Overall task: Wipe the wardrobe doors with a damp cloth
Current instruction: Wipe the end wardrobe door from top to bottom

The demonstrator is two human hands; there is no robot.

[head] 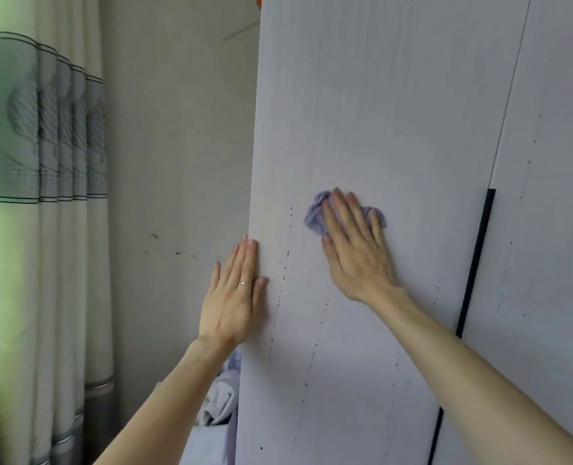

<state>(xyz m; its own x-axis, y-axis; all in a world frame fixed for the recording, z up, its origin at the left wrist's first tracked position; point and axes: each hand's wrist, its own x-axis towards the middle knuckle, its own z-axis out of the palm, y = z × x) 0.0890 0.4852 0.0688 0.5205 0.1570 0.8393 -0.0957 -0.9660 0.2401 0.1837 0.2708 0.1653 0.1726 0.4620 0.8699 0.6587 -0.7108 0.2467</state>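
Observation:
A pale grey wardrobe door (379, 112) with faint wood grain fills the middle and right of the view. Rows of small dark specks run down its lower half. My right hand (355, 250) lies flat with straight fingers on a crumpled lilac cloth (313, 218), pressing it against the door at mid height. The cloth shows to the left of and above my fingers. My left hand (234, 297), wearing a ring, rests flat with straight fingers on the door's left edge, lower than the cloth.
A black vertical handle (476, 263) runs down the seam to a second door (553, 196) on the right. A bare wall (177, 162) and a pale curtain (40, 196) stand to the left. Crumpled white fabric (219, 401) lies behind the door's left edge.

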